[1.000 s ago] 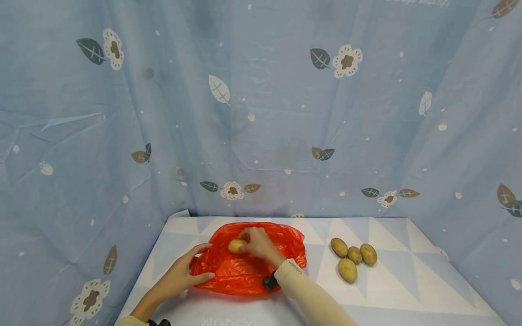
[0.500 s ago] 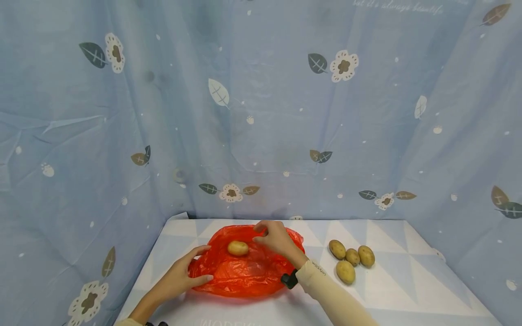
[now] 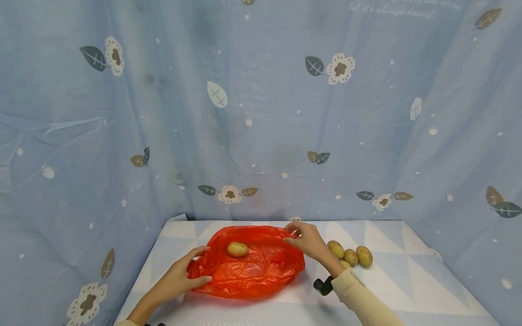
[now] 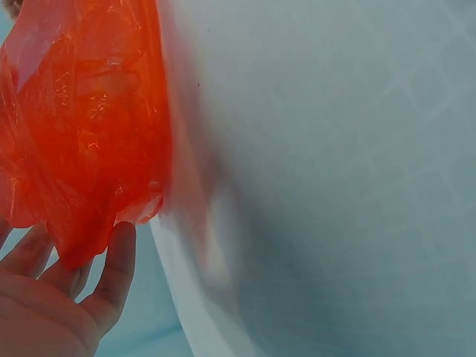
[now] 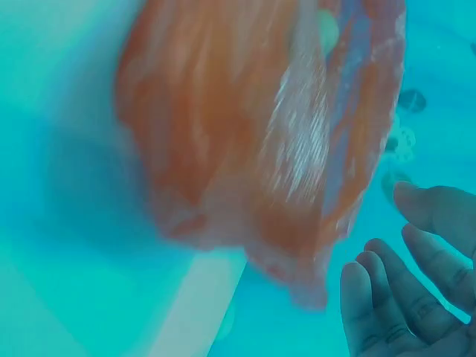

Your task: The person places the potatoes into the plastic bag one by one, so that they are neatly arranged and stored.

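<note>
A red plastic bag [image 3: 261,267] lies with its mouth spread wide. One potato [image 3: 237,249] rests inside, toward the far left of the mouth. My left hand [image 3: 177,278] holds the bag's left end, thumb over the near rim and index finger over the far side. In the left wrist view, red film hangs between the fingers [image 4: 119,268]. My right hand [image 3: 307,240] hovers at the bag's right rim, fingers loosely bent with nothing between them. The right wrist view shows those fingers [image 5: 420,297] apart from the film.
To the right of the bag, several potatoes [image 3: 364,256] lie together on the patterned white-and-blue tablecloth [image 3: 403,290]. My right forearm partly covers one of them. A blue curtain [image 3: 261,136] with leaf and flower prints hangs behind and beside the table.
My right hand has let go of the potato inside the bag and moved right to the bag's right rim. The left hand stays where it was.
</note>
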Available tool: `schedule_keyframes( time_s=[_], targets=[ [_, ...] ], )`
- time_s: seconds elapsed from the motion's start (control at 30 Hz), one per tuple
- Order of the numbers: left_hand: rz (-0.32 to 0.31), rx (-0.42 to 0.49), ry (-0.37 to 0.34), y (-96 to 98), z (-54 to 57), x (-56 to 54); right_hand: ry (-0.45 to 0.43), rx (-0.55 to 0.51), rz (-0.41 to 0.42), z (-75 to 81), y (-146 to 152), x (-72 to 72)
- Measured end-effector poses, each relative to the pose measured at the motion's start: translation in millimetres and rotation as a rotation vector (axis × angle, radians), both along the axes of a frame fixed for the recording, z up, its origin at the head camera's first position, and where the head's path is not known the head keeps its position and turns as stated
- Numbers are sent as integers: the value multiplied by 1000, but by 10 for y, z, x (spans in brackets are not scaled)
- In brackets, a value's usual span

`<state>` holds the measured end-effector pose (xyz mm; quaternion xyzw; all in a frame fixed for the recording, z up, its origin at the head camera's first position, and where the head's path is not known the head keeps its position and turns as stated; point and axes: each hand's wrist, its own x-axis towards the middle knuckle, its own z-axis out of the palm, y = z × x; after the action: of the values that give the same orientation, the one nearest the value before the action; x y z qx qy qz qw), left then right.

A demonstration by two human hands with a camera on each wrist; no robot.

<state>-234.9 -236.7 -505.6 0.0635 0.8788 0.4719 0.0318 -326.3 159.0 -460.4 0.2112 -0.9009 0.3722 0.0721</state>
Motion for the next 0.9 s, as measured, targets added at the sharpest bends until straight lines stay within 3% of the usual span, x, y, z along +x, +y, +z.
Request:
schedule_keyframes(
  time_s=[0.47,0.73,0.9],
  targets=[
    [12,6,-18,4,5,16,39,19,-123,-66,629,216],
    [25,5,-42,-4,-7,37,-37,20,-217,-131,890,394],
    [35,6,-48,-13,-8,33,-84,-28,-229,-215,1054,490]
  ],
)
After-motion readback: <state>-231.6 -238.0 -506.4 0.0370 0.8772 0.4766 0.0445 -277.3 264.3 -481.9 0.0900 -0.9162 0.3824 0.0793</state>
